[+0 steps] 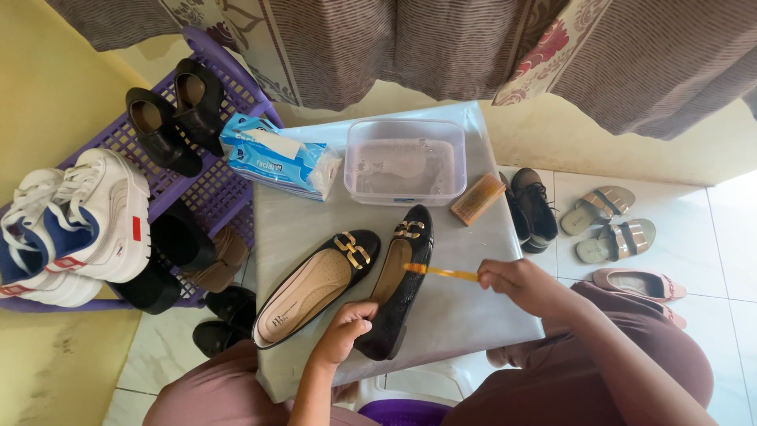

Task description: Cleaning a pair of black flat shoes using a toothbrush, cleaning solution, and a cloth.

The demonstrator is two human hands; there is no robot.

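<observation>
Two black flat shoes with gold buckles lie on a small grey table [465, 315]. My left hand [347, 325] grips the heel end of the right-hand black flat shoe [402, 284]. My right hand [516, 284] holds a thin orange toothbrush [441, 273] whose head reaches over that shoe's opening. The other black flat shoe [315, 285] lies beside it to the left, its tan insole showing.
A clear plastic tub of water [404, 162], a blue tissue pack [277, 156] and a wooden brush [477, 199] sit at the table's far side. A purple shoe rack [213, 189] with sneakers and black shoes stands left. Sandals [607, 225] lie on the tiled floor right.
</observation>
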